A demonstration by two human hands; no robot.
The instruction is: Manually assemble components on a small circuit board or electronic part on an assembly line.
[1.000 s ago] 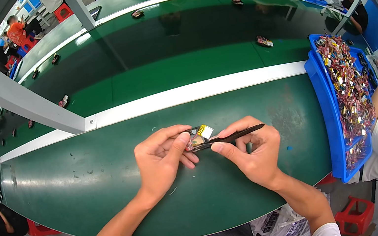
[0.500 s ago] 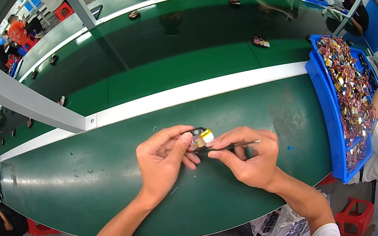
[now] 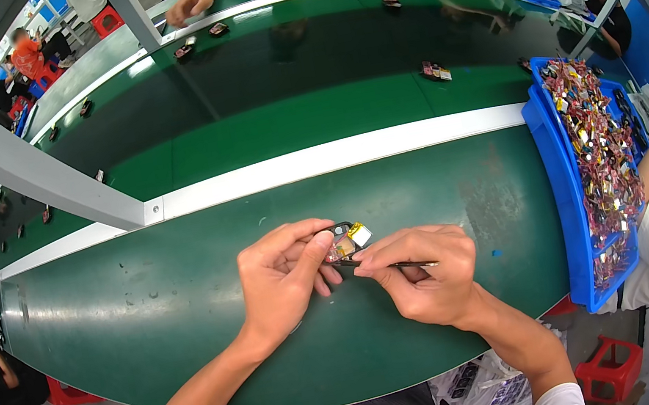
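Note:
Over the green bench [image 3: 138, 319], my left hand [image 3: 285, 282] pinches a small black-framed electronic assembly [image 3: 339, 247] between thumb and fingers. A small battery cell [image 3: 359, 234], silvery white with yellow tape, sticks up at the assembly's right side, and thin reddish wires show beside it. My right hand [image 3: 426, 271] is closed around a thin dark pen-like tool [image 3: 414, 263]. The tool's left end reaches the lower edge of the assembly; its exact tip is hard to make out. Its other end pokes out past my right fingers.
At the right, a blue bin [image 3: 567, 188] holds a heap of wired small parts. Beyond the white rail [image 3: 334, 158] runs a dark green conveyor [image 3: 277, 73] carrying scattered assemblies [image 3: 435, 71]. A grey post [image 3: 34, 157] rises at the left. Co-workers sit across and at both sides.
My right hand has tilted the tool, its outer end now lower and closer in. The battery cell stands more upright. Assemblies on the conveyor shifted left; a co-worker's hand across moved to the belt.

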